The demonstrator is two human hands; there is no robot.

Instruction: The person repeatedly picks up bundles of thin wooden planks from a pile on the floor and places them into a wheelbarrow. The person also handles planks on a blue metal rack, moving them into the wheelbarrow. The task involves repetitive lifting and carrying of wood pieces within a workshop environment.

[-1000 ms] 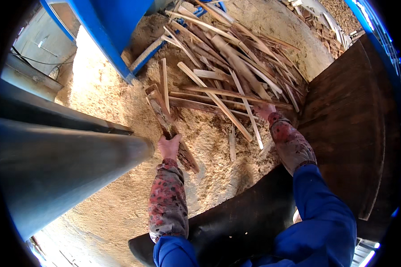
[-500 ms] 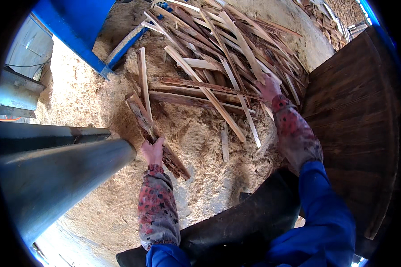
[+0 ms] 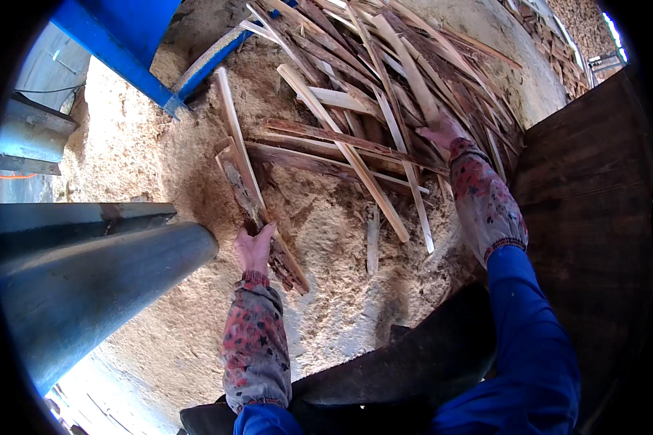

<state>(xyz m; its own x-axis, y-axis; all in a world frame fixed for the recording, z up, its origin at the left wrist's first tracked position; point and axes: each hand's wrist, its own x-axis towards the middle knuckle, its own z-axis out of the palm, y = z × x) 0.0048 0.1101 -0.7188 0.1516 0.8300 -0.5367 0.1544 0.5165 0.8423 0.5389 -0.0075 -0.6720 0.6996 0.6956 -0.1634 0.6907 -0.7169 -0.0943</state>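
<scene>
My left hand (image 3: pixel 255 246) is closed around a rough bark-edged wood slat (image 3: pixel 233 177), held slanting over the sawdust. Alongside that slat lies a longer, paler wood strip (image 3: pixel 233 119), its lower end close to my fingers. On the right, my right hand (image 3: pixel 444 133) grips the near end of a broad wood strip (image 3: pixel 408 64) at the side of a tangled pile of wood strips (image 3: pixel 345 58). Its fingertips are partly hidden by the wood. Patterned red and grey sleeve covers reach to both wrists, over blue sleeves.
Sawdust (image 3: pixel 326 217) covers the ground. A large metal cylinder (image 3: pixel 109 261) juts in from the left, and a blue metal frame (image 3: pixel 123 54) stands at the far left. A dark wooden panel (image 3: pixel 588 188) rises on the right. Something dark (image 3: pixel 406 362) lies across the near side.
The pale strip beside my left hand has tilted and now lies closer along the bark-edged slat. My right hand stays on its strip. The view has shifted slightly.
</scene>
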